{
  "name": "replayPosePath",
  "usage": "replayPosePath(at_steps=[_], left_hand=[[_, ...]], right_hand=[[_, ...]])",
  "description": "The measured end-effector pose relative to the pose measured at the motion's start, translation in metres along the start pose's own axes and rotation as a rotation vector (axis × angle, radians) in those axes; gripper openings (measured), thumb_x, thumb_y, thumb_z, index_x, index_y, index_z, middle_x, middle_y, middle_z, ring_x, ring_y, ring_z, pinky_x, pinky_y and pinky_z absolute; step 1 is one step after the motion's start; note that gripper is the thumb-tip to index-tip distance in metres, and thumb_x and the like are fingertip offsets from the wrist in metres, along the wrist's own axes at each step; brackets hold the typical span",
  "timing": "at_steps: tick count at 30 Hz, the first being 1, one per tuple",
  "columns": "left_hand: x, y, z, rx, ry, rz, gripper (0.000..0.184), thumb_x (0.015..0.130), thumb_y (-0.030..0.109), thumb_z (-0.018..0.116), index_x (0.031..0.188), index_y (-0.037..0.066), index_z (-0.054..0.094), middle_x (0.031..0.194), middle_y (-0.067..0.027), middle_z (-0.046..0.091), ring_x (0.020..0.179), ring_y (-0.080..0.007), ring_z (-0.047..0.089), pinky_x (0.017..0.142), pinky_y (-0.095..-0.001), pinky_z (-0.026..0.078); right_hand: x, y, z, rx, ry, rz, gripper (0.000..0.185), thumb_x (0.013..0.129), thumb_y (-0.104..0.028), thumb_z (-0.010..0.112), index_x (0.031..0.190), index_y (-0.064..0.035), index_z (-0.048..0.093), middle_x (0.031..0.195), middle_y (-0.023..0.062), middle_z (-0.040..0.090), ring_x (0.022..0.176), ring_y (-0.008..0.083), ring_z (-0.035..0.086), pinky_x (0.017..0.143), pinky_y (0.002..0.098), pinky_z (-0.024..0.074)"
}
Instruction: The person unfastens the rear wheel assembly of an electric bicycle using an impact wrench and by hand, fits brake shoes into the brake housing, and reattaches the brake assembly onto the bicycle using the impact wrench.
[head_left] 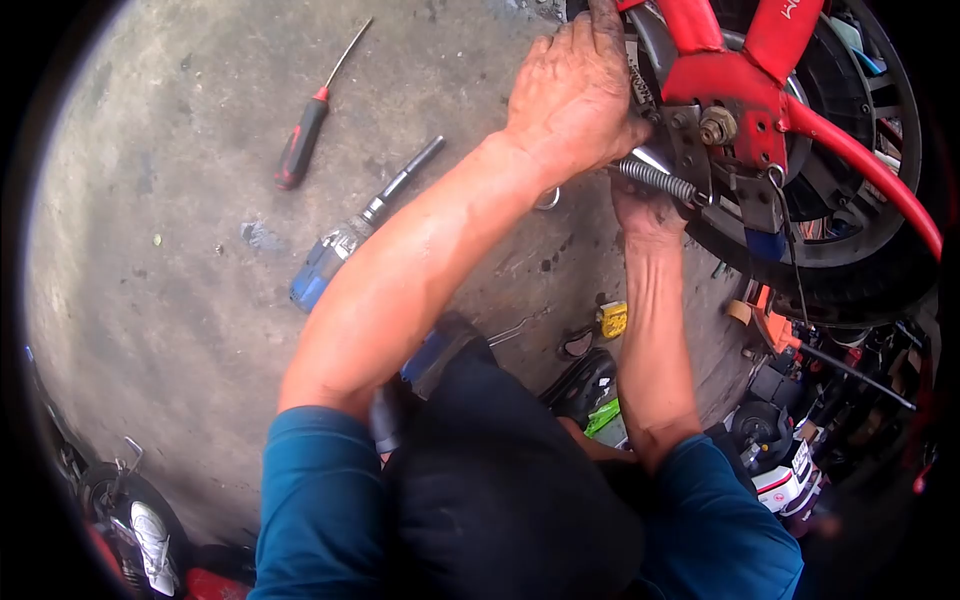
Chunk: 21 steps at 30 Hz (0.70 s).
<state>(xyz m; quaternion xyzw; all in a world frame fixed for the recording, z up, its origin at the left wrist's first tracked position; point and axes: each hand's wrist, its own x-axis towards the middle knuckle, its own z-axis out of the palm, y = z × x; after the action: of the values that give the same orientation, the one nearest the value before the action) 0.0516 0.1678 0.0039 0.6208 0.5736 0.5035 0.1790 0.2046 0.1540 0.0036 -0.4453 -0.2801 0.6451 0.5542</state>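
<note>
My left hand [575, 95] is pressed against the side of a motorcycle's red frame [725, 85], fingers curled beside a dark metal part and thumb near a bracket. What it grips is hidden behind the hand. Below it, my right hand [648, 212] reaches under a coil spring [655, 180], its fingers out of sight behind the spring and metal parts. The spring runs to a small hook by the bracket [688, 155]. A large nut on a bolt [716, 126] sits on the red frame just right of both hands. Behind is the wheel [880, 270] with its black tyre.
On the concrete floor lie a screwdriver [303, 140] with a red-and-black handle and a blue power tool [325, 262] with a long socket. A yellow object [612, 320] lies near my foot. An orange tool [770, 325] and a white-and-red vehicle part [790, 480] are at the right.
</note>
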Motion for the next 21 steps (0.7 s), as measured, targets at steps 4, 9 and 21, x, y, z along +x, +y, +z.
replayPosePath(at_steps=[4,9,21], left_hand=[[0.003,-0.001,0.000,0.015,0.001,0.011,0.101,0.064,0.015,0.070,0.137,-0.018,0.009,0.109,-0.0300,0.053,0.098,-0.0419,0.055,0.085,-0.0480,0.045],[0.004,-0.001,0.005,0.013,0.066,0.058,0.093,0.065,0.012,0.067,0.135,-0.018,0.016,0.100,-0.0267,0.056,0.090,-0.0399,0.057,0.079,-0.0483,0.045],[0.006,0.010,0.001,0.068,0.021,-0.008,0.084,0.068,0.016,0.068,0.131,-0.020,0.024,0.095,-0.0255,0.058,0.085,-0.0404,0.058,0.077,-0.0474,0.047]], right_hand=[[0.007,-0.001,-0.010,-0.090,0.052,0.034,0.043,0.074,-0.049,0.066,0.103,-0.0174,0.062,0.088,-0.0031,0.064,0.069,0.0090,0.058,0.042,0.0203,0.0336],[0.004,-0.001,-0.014,-0.052,-0.012,0.010,0.042,0.077,-0.047,0.065,0.106,-0.0167,0.060,0.092,-0.0031,0.064,0.070,0.0088,0.057,0.043,0.0206,0.0322],[0.008,-0.026,-0.035,-0.138,-0.176,0.284,0.035,0.091,-0.030,0.055,0.118,-0.0081,0.056,0.101,0.0035,0.063,0.076,0.0113,0.058,0.053,0.0256,0.0414]])
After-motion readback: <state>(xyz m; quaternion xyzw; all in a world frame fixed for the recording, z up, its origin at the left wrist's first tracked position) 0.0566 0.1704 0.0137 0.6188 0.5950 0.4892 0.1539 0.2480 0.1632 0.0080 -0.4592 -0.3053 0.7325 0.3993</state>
